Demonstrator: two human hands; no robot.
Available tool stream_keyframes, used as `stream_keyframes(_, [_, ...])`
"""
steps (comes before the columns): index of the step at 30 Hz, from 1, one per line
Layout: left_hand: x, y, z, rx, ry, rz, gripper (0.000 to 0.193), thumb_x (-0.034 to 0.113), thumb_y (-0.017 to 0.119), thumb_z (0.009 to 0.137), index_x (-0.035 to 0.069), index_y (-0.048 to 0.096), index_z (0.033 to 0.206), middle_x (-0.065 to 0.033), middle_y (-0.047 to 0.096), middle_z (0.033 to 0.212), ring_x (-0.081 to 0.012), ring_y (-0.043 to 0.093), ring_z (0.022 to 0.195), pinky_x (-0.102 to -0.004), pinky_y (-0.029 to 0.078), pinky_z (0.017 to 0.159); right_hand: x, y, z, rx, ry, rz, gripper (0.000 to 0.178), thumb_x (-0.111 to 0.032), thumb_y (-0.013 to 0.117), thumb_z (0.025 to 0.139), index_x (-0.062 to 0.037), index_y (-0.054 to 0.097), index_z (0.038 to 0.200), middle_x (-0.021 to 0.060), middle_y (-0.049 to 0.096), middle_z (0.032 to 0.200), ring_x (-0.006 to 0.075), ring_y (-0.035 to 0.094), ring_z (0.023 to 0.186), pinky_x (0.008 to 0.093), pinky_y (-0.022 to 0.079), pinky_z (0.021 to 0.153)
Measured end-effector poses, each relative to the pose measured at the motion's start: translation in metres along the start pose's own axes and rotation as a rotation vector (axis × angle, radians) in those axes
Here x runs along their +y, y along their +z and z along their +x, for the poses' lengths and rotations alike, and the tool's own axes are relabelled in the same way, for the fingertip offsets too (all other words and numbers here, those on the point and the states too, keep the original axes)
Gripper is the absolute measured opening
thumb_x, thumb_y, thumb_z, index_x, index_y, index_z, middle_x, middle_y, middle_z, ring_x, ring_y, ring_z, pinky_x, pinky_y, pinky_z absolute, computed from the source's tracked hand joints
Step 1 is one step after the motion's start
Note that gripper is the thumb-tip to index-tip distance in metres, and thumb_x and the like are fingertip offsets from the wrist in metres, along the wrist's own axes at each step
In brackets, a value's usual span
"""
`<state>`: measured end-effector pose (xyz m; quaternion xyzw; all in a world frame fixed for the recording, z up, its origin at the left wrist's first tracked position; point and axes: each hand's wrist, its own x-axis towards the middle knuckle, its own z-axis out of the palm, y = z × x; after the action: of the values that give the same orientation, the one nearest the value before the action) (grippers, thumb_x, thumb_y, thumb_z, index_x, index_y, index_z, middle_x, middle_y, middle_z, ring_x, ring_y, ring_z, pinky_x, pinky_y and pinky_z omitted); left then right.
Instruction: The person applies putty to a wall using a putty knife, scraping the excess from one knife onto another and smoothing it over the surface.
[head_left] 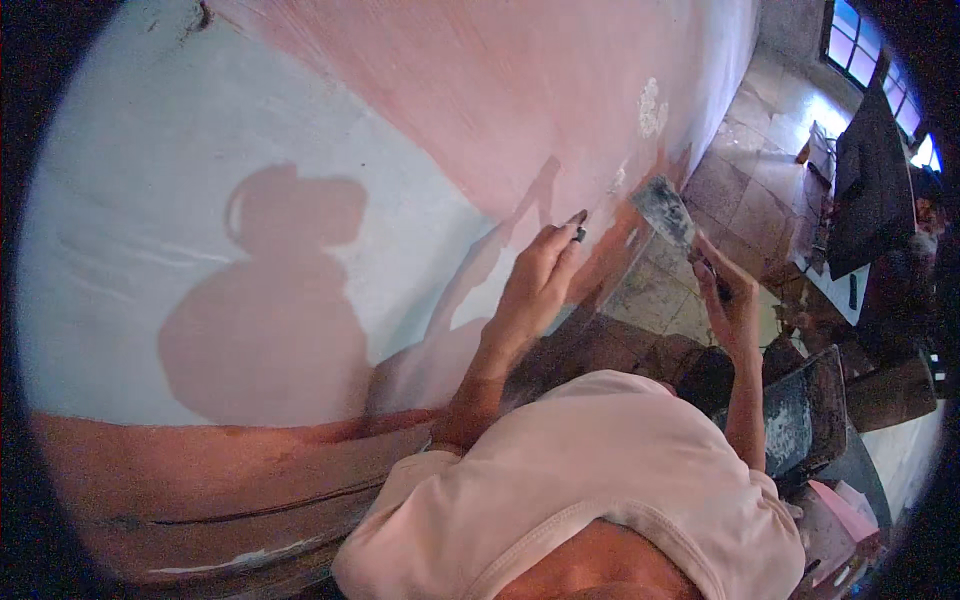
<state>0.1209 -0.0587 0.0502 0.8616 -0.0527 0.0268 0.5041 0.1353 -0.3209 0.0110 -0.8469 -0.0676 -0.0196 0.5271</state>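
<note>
My right hand (732, 290) is wrapped round the handle of a putty knife (664, 210). Its wide, flat blade is smeared pale and dark, and points up and left toward the wall's lower edge. My left hand (541, 270) is raised close to the painted wall (450, 90), fingers drawn together. A small dark thing (579, 226) shows at its fingertips, too small to name. Pink and pale blue-white areas meet on the wall, above a reddish-brown band (200, 465). A rough pale patch (652, 108) marks the pink area.
Shadows of my head and arms fall across the wall. Stone-tiled floor (735, 190) runs along it to the right. A dark tray (815, 420) with whitish smears stands by my right elbow. Beyond it are a black flat-screen shape (872, 180) and a pink sheet (845, 512). Windows (855, 40) are at the far right.
</note>
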Motion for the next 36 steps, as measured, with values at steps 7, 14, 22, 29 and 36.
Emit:
stream_keyframes(7, [0.008,0.005,-0.011,0.042,-0.18,-0.176,0.033,0.017,0.045,0.098,-0.001,0.053,0.123,-0.0073,0.055,0.091,-0.0137,0.053,0.072,-0.0276,0.044,0.062,0.0,-0.006,0.007,-0.111,-0.047,0.016,0.035,-0.01,0.054,0.093,-0.0112,0.057,0.128,0.0093,0.069,0.107,0.0074,0.06,0.09,0.0287,0.05,0.079])
stream_keyframes(14, [0.019,0.003,-0.01,0.0,-0.173,-0.226,0.037,0.017,0.045,0.099,0.003,0.049,0.133,0.0,0.046,0.085,-0.0043,0.04,0.062,-0.0213,0.036,0.051,0.002,-0.011,0.007,-0.024,-0.261,0.101,0.037,-0.007,0.055,0.091,-0.0067,0.056,0.128,0.012,0.069,0.108,0.0039,0.053,0.093,0.0281,0.049,0.081])
stream_keyframes(22, [0.021,0.0,-0.006,-0.082,-0.15,-0.06,0.035,0.014,0.046,0.097,0.0,0.051,0.129,-0.0053,0.051,0.085,-0.0089,0.046,0.062,-0.0252,0.04,0.055,0.001,-0.01,0.006,-0.088,-0.122,0.132,0.037,-0.01,0.058,0.092,-0.0101,0.056,0.129,-0.0031,0.066,0.096,0.0033,0.044,0.071,0.0221,0.045,0.066])
stream_keyframes(29, [0.015,-0.02,0.01,-0.201,0.027,0.25,0.032,0.012,0.047,0.095,-0.003,0.053,0.123,-0.0119,0.051,0.082,-0.0155,0.051,0.069,-0.0308,0.043,0.064,0.026,0.006,0.011,-0.104,-0.142,0.192,0.036,-0.013,0.058,0.093,-0.0102,0.056,0.129,-0.0079,0.057,0.08,0.0022,0.036,0.062,0.0202,0.036,0.053])
stream_keyframes(36, [0.02,-0.018,0.032,-0.292,-0.401,-0.186,0.036,0.021,0.047,0.098,0.004,0.05,0.13,-0.0028,0.053,0.083,-0.0094,0.045,0.055,-0.026,0.039,0.048,0.044,0.016,0.029,-0.239,-0.012,0.563,0.04,-0.023,0.054,0.097,-0.0063,0.052,0.133,-0.0079,0.047,0.069,0.0019,0.035,0.055,0.0191,0.03,0.047])
